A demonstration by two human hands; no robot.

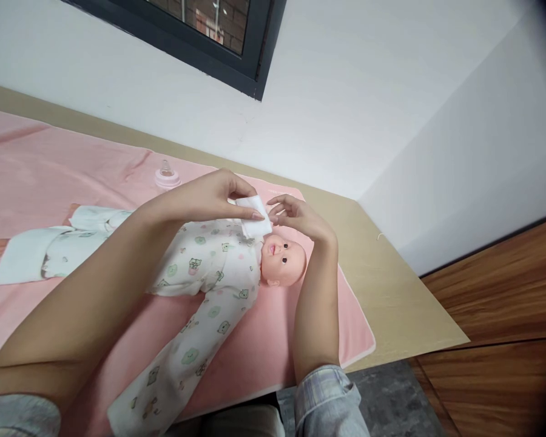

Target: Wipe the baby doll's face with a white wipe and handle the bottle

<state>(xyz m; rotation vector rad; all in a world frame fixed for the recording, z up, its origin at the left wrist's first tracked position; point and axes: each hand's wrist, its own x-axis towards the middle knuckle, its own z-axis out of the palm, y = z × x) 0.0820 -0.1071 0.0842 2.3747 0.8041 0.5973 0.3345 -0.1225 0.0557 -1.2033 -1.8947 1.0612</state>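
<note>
Closed in a narrow pinch, the grip of the person's left hand (225,193) has a folded white cloth (253,226) between thumb and fingers, as seen from the head view. The cloth hangs over the upper chest of a bald, pinkish plastic baby doll (295,262), just beside its chin. The right hand (299,217) has its fingers loosely bent and partly spread at the cloth's edge; I cannot tell whether a fingertip touches it.

The doll lies face up in white clothing printed with green and pink figures (213,312), one long sleeve stretched out towards the person. Beneath it is a pink fabric mat (273,340) on a pale wood-toned surface (382,285). Beyond the left forearm stands a pale pink bottle collar with a clear teat (166,177); whether a bottle is attached, I can't see.

I'd judge the step in hand to be handling the cloth near the doll's neck. Any next move calls for a light pinch and keeping the fabric clear of the doll's mouth.
</note>
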